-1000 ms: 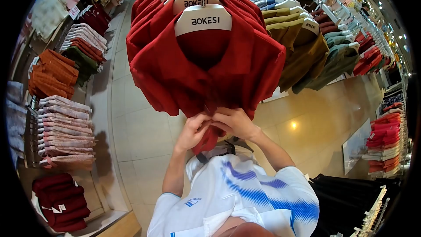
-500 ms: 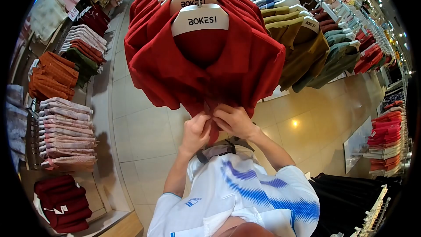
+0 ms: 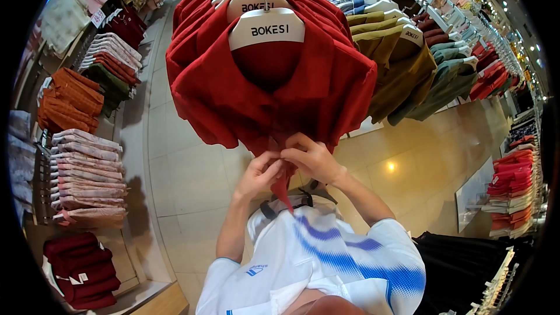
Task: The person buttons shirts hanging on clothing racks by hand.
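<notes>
A red collared garment hangs on a white hanger marked BOKESI, at the front of a row of similar red ones. At its lower front, my left hand and my right hand meet with fingertips together, pinching the red cloth. A pointed red end of cloth hangs below the fingers toward my white and blue shirt. Whether a button or other small part lies between the fingertips is too small to tell.
Olive garments and green ones hang to the right of the red row. Pink patterned clothes and folded maroon clothes are on the left. Black garments hang at the lower right.
My left hand has shifted slightly, its fingers more extended toward the right hand. The right hand has risen a little. More of the red cloth end shows below them.
</notes>
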Motion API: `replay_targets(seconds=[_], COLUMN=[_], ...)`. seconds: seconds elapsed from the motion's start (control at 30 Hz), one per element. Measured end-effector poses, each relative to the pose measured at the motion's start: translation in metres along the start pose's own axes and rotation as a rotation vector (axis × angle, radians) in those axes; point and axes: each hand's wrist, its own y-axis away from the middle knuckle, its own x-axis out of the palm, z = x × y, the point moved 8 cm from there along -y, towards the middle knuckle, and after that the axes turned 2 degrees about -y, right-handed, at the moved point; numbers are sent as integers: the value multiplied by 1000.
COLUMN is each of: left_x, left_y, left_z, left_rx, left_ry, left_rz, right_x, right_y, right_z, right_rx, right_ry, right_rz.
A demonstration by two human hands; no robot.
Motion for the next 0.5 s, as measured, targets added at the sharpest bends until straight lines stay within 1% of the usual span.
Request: replay_targets(seconds=[0.17, 0.23, 0.27, 0.33, 0.37, 0.43, 0.47, 0.5], left_x=[0, 2, 1, -2, -3, -11, -12, -16], left_y=[1, -1, -3, -5, -5, -7, -8, -9], left_z=[3, 0, 0, -3, 2, 13, 19, 22], left_rx=[43, 115, 114, 184, 183, 157, 155, 160], left_ry=[-124, -197, -197, -522, -521, -548, -546, -589], left_rz=[57, 56, 58, 1, 3, -89, -85, -142], right_x=[0, 2, 3, 9, 13, 17, 17, 18], right_y=[3, 5, 6, 11, 14, 20, 23, 26], right_z=[-4, -6, -8, -15, -20, -31, -37, -39], right_rx=[15, 20, 24, 58, 88, 125, 162, 168], right_ry=[-24, -37, -49, -81, -115, -139, -164, -159], right_rz=[0, 9, 18, 31, 47, 36, 25, 21])
